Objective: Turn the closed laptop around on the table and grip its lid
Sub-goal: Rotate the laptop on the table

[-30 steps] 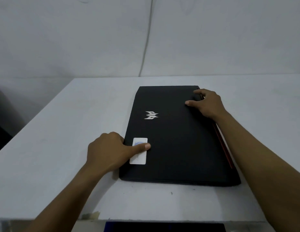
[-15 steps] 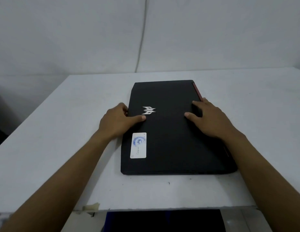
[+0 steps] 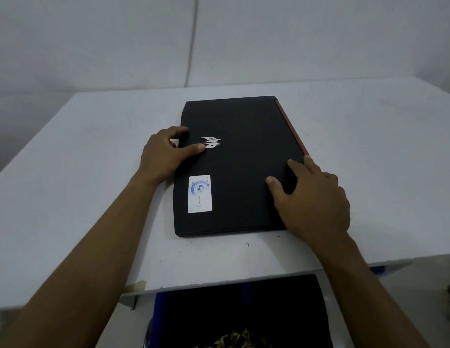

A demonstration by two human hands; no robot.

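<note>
Since a second ago, your left hand (image 3: 166, 151) has slid up the laptop's left edge, from the white sticker (image 3: 200, 193) to a spot level with the silver logo (image 3: 211, 142), and your right hand (image 3: 311, 194) has dropped from the far right corner to the near right part of the lid. The closed laptop (image 3: 241, 167) has squared up only slightly on the desk (image 3: 80, 151).

Head view: the laptop lies flat near the middle of the desk, its long sides running from 6 to 12 o'clock. Its red hinge strip (image 3: 291, 126) runs along the 3 o'clock side, so by my reading the opening edge is at 9 o'clock. Your left hand sits at 9 o'clock, fingers curled over that edge and thumb pressed on the lid beside the logo, a narrow pinch on the edge. Your right hand lies at 4 o'clock, fingers spread wide and flat on the lid, gripping nothing. A dark object (image 3: 241, 312) sits below the desk's near edge at 6 o'clock.

What could go wrong: the turn looks unfinished, with the hinge still at your right. If you pull up with the left pinch while turning, the lid could lift open mid-swing. The flat right palm holds by friction alone, so it could slip and the laptop could pivot unevenly. Its near edge lies close to the desk's 6 o'clock edge, so a wide swing might carry a corner over the drop.
</note>
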